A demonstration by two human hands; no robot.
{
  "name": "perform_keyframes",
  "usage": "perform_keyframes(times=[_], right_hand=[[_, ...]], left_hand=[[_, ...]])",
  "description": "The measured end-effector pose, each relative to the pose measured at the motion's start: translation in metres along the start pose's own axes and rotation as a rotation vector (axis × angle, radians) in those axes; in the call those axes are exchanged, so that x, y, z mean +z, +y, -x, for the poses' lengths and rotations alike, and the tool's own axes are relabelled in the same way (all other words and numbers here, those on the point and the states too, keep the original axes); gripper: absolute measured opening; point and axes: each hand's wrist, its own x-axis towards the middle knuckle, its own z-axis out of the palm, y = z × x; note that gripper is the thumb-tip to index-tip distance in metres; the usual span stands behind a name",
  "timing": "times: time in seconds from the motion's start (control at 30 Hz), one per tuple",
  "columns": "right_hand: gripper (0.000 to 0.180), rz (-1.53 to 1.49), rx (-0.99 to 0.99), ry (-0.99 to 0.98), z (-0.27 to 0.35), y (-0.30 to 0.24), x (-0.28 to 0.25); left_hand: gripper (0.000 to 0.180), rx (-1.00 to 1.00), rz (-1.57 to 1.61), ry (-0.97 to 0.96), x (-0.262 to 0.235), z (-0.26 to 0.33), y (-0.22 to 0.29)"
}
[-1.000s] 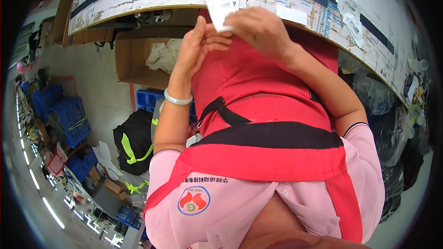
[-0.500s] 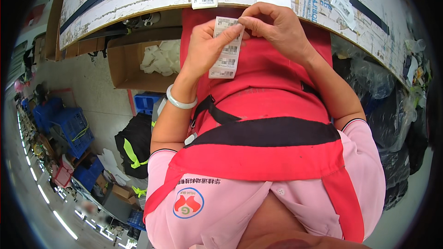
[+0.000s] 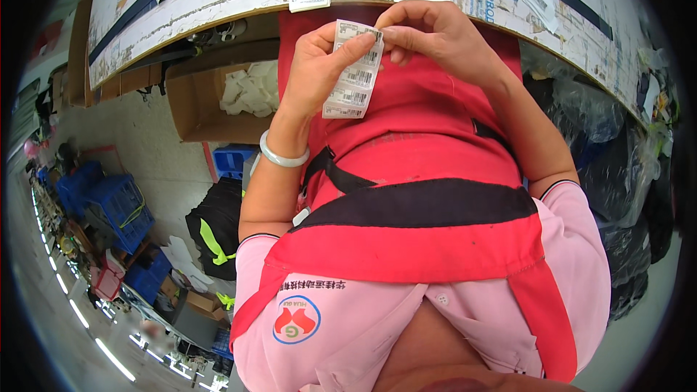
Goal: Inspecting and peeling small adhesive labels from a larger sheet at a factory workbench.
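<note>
White paper strip of barcode labels hangs lengthwise; left hand pinches its side, right hand fingertips nip the top corner.

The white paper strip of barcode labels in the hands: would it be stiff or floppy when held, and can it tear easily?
The white paper strip of barcode labels is probably floppy and very light: it hangs thin and slightly curved below the left hand. It likely tears or creases easily, since it looks like thin sheet pinched at its top by the right hand. It should not slip much, as paper grips on bare fingers.
</note>
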Motion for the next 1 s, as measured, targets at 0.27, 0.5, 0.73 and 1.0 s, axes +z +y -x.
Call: perform_keyframes(times=[0.27,0.5,0.73,1.0], right_hand=[[0.019,-0.242,0.184,-0.061,0.009,0.019,0.004],[0.021,-0.077,0.038,0.202,0.015,0.010,-0.002],[0.019,0.258,-0.162,0.476,0.003,0.016,-0.031],[0.013,0.258,0.105,0.407,-0.006,-0.004,-0.068]], left_hand=[[0.016,0.143,-0.070,0.031,0.007,-0.003,-0.001],[0.014,0.094,-0.189,0.070,0.014,-0.015,-0.001],[0.019,0.124,-0.082,-0.038,0.010,-0.028,-0.009],[0.016,0.050,0.041,0.073,0.002,-0.022,-0.019]])
